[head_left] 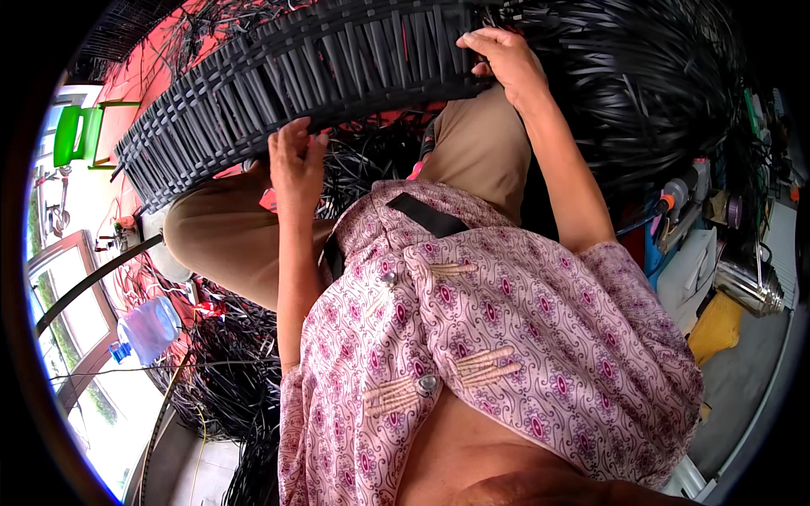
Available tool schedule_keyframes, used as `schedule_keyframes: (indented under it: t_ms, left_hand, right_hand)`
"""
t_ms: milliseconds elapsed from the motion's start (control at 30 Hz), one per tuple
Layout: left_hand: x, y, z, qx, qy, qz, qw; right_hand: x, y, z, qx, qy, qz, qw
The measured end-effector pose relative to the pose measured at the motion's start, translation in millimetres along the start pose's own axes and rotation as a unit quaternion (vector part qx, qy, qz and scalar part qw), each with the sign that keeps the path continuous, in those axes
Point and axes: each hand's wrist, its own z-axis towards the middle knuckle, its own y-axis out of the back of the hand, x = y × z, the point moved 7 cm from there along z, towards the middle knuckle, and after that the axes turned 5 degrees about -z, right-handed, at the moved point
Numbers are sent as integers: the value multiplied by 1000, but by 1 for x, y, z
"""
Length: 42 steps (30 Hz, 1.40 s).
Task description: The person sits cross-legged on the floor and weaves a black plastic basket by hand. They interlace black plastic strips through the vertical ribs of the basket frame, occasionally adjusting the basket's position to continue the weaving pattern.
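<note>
A long, curved panel of woven black strips [337, 63] lies across the far side of my lap, its slats standing between banded edges. My right hand [508, 63] is at the panel's right end, thumb and fingers bent around its edge. At the near lower edge, my left hand [295, 164] has its fingers slightly bent and the thumb apart; I cannot tell whether the fingertips touch the weave. One short, flat black strip [428, 215] rests on my patterned shirt.
A big heap of loose black strips [645, 76] rises at the right, and another heap [232, 363] lies at lower left. A clear water jug [150, 327] and a green chair [78, 135] are at the left. A metal flask [749, 282] stands among clutter at the right.
</note>
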Motion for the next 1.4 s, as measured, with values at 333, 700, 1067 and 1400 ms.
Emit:
schedule_keyframes:
  t_ms: [333, 700, 1067, 1400]
  left_hand:
    - [28, 26, 1, -30, 56, 11, 998]
    - [11, 32, 13, -46, -18, 70, 996]
    - [-118, -57, 42, 67, -167, -1, 984]
    - [-136, -124, 49, 112, -184, 194, 957]
  right_hand:
    - [-5, -27, -32, 64, 4, 37, 997]
    - [6, 3, -40, 62, 181, -271, 943]
    - [-11, -12, -73, 26, 36, -73, 996]
    - [-2, -16, -71, -15, 70, -93, 993]
